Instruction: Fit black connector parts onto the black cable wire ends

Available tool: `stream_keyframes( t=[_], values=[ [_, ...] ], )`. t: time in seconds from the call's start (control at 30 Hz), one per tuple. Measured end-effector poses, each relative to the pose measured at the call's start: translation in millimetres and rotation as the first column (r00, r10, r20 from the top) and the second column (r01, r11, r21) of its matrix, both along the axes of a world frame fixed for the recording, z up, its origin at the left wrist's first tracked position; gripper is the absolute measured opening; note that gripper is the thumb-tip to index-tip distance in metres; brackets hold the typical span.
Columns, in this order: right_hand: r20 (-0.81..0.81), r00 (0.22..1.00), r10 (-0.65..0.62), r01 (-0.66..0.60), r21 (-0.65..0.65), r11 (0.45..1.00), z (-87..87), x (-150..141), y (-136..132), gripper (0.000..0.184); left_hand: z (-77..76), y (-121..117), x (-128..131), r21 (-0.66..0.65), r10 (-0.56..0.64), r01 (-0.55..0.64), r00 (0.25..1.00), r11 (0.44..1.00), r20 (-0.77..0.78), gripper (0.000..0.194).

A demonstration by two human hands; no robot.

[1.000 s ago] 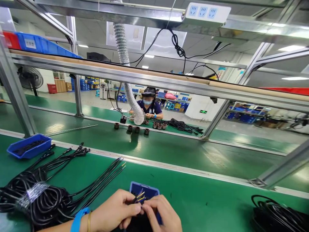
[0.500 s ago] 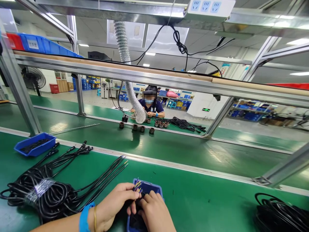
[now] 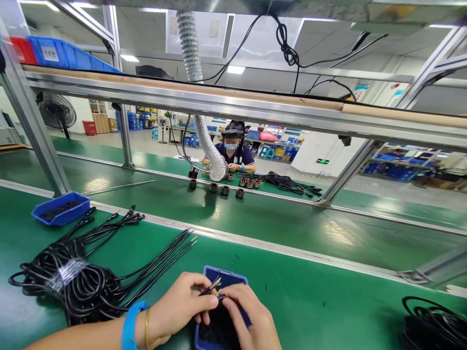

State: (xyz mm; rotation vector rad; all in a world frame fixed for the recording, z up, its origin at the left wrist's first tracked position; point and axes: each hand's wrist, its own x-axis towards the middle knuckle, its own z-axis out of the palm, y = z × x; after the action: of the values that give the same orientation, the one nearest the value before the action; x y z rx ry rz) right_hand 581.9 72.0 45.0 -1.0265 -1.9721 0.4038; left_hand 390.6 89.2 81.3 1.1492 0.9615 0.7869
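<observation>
My left hand point(image 3: 189, 299), with a blue wristband and a gold-coloured bangle, pinches the end of a black cable point(image 3: 206, 291). Thin yellow and blue-purple wires point(image 3: 218, 282) fan out from that end. The fingertips of my right hand point(image 3: 250, 313) close on one of these wire ends, right beside my left thumb. Any small part between the right fingertips is too small to make out. Under both hands stands a blue bin point(image 3: 226, 275) with dark small pieces in it, partly covered by my hands.
A bundle of black cables point(image 3: 76, 287) lies at left, its stripped ends near the middle. Behind it sits a blue tray point(image 3: 75, 215) of black pieces. More coiled cable point(image 3: 434, 323) is at right. A metal frame and duct hose point(image 3: 218, 167) stand before a co-worker point(image 3: 237, 150).
My right hand has risen from inside the bin to the wire ends at my left fingertips. The left hand keeps its hold on the cable. The view has shifted slightly.
</observation>
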Motion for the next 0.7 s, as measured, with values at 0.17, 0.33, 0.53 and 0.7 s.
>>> stream_keyframes(
  t=[0.17, 0.33, 0.53, 0.7],
  values=[
    [-0.106, 0.99, -0.09, 0.093, 0.027, 0.995, 0.7, 6.3, -0.2, 0.017, 0.4, 0.3, -0.9, -0.001, -0.015, 0.015, 1.0, 1.0, -0.007, 0.031],
    [-0.102, 0.986, -0.133, 0.147, 0.144, 0.979, 5.4, 7.9, 0.1, 0.019, -4.5, 1.5, -1.4, -0.007, -0.014, 0.014, 1.0, 1.0, -0.007, 0.031],
    [-0.083, 0.992, -0.097, 0.113, 0.22, 0.969, 9.2, 4.5, -1.9, 0.025, -6.6, 1.6, -1.6, -0.016, -0.015, 0.015, 1.0, 1.0, -0.005, 0.03],
    [-0.08, 0.992, -0.099, 0.115, 0.226, 0.967, 8.1, 4.1, -2.6, 0.026, -6.6, 2.1, -1.7, -0.011, -0.018, 0.018, 1.0, 1.0, -0.016, 0.028]
  ],
)
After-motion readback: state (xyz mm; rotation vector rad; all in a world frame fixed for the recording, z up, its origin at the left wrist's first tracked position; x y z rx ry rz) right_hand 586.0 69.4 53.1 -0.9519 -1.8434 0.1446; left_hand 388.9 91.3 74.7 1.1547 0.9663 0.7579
